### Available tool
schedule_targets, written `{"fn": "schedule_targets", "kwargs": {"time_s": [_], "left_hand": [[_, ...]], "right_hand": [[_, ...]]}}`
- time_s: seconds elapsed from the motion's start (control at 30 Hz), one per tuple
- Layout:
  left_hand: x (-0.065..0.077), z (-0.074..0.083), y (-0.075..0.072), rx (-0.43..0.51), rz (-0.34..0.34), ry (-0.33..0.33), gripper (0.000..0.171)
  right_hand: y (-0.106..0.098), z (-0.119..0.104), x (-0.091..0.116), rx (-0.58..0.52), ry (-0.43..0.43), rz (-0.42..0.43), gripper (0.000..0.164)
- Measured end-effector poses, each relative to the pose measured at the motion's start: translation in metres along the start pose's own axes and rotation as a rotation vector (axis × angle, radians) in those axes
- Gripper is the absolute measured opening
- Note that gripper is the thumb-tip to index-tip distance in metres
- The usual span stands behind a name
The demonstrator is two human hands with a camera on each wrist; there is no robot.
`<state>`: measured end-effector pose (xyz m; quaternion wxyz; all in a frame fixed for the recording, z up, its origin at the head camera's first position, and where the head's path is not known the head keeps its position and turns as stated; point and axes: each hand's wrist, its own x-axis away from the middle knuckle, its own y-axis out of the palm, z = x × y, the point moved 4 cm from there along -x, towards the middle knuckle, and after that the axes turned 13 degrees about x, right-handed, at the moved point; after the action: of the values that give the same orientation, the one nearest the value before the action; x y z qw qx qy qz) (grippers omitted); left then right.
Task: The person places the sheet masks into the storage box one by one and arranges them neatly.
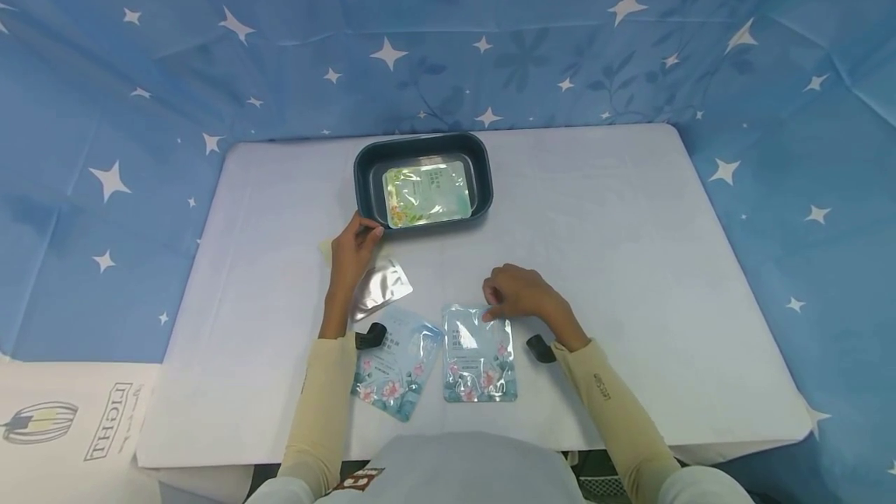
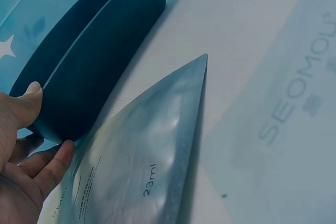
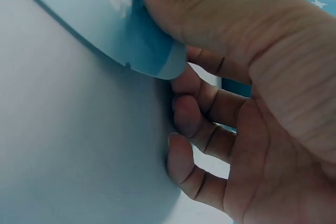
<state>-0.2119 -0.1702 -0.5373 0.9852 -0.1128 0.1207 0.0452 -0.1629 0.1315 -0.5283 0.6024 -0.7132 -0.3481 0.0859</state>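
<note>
My left hand [image 1: 355, 249] holds the near left corner of a dark blue rectangular pan [image 1: 439, 229]; in the left wrist view its thumb lies on the rim and other fingertips are at the pan's lower edge. A green flowered sheet mask packet [image 1: 428, 193] lies inside the pan. With thumb and fingers, my right hand [image 1: 521, 292] pinches the top right corner of a light blue flowered sheet mask packet [image 1: 479, 360]. That corner is bent up a little in the right wrist view. Beside it, a similar blue packet [image 1: 397, 364] lies tilted.
A silver packet [image 1: 381, 286] marked 23ml lies below the left hand, partly hidden by it. White cloth covers the table [image 1: 595, 201]. A blue star-patterned curtain [image 1: 434, 37] hangs along the back and sides. Printed pale fabric [image 1: 63, 418] is at the lower left.
</note>
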Motion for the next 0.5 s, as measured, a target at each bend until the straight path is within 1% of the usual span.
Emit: {"fn": "schedule_targets", "kwargs": {"time_s": [0.17, 0.37, 0.5], "left_hand": [[0.0, -0.001, 0.0, 0.002, -0.004, -0.005, 0.021], [0.0, 0.0, 0.0, -0.002, 0.003, -0.002, 0.019], [0.0, 0.0, 0.0, 0.005, 0.003, 0.006, 0.02]], "right_hand": [[0.0, 0.004, -0.001, -0.048, -0.01, 0.036, 0.032], [0.004, 0.012, -0.003, -0.14, 0.026, 0.102, 0.027], [0.004, 0.016, -0.002, -0.2, 0.045, 0.171, 0.023]]}}
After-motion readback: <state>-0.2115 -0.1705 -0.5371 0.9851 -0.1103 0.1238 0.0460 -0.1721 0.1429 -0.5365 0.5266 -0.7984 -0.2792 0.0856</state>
